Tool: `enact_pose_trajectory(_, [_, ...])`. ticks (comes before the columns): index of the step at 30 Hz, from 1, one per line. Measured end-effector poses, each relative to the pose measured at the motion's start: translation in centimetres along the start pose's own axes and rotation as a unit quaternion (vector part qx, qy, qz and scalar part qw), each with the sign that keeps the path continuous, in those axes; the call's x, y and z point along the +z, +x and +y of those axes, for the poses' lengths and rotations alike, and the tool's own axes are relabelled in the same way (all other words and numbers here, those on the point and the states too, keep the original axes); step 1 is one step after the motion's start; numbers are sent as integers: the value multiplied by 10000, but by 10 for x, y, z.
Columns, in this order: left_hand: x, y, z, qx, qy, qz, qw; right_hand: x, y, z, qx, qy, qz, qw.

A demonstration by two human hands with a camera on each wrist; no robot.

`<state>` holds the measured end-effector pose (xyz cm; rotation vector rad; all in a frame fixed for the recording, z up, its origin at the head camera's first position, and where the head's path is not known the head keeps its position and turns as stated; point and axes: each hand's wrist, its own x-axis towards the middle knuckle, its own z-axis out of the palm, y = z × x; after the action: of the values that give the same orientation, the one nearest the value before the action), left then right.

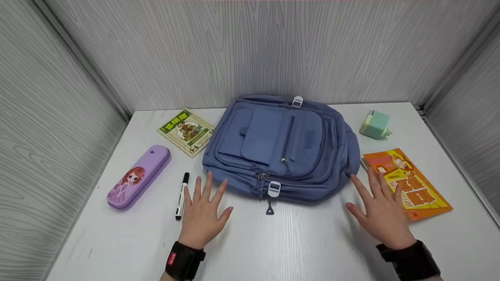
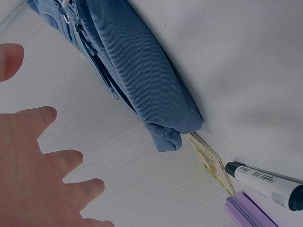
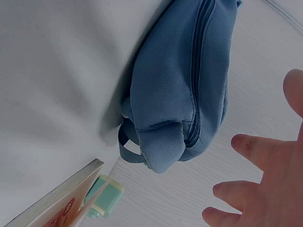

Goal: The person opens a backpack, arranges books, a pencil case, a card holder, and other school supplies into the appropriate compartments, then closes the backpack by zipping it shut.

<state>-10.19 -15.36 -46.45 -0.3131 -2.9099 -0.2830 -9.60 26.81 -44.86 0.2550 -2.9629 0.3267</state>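
A blue backpack (image 1: 269, 136) lies on its back across the middle of the white table, zippers toward me. My left hand (image 1: 203, 216), fingers spread, hovers before its lower left side, close to a black-and-white marker (image 1: 182, 197). Above the front right stays my right hand (image 1: 383, 212), fingers also spread, nearest an orange booklet (image 1: 414, 185). Neither hand holds anything. In the left wrist view the backpack's side (image 2: 142, 71) and the marker (image 2: 267, 183) appear beyond the fingers. The right wrist view has the backpack's other end (image 3: 177, 90) and the booklet's edge (image 3: 61, 194).
A purple pencil case (image 1: 138, 177) with a cartoon girl lies at the left. Behind it, a green-and-cream booklet (image 1: 186, 132) sits beside the backpack. A mint-green pencil sharpener-like block (image 1: 375, 125) stands at the back right. Grey wood-grain panels (image 1: 250, 50) enclose the table.
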Motion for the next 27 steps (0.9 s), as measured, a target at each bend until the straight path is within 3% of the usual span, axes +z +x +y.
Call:
enact_pose_trajectory(7, [-2, 0, 3, -35, 9, -29, 10000, 0, -1, -5, -64, 57, 142, 9999])
enact_pose_trajectory(12, [0, 2, 10, 108, -52, 189, 9997, -1, 3, -20, -94, 319, 211, 9992])
enact_pose_trajectory(17, [1, 12, 25, 242, -131, 402, 9988, 3, 8, -50, -276, 843, 301, 9956])
enact_pose_trajectory(27, [4, 32, 62, 475, -458, 254, 9975, 33, 13, -119, -1307, 1170, 675, 9822])
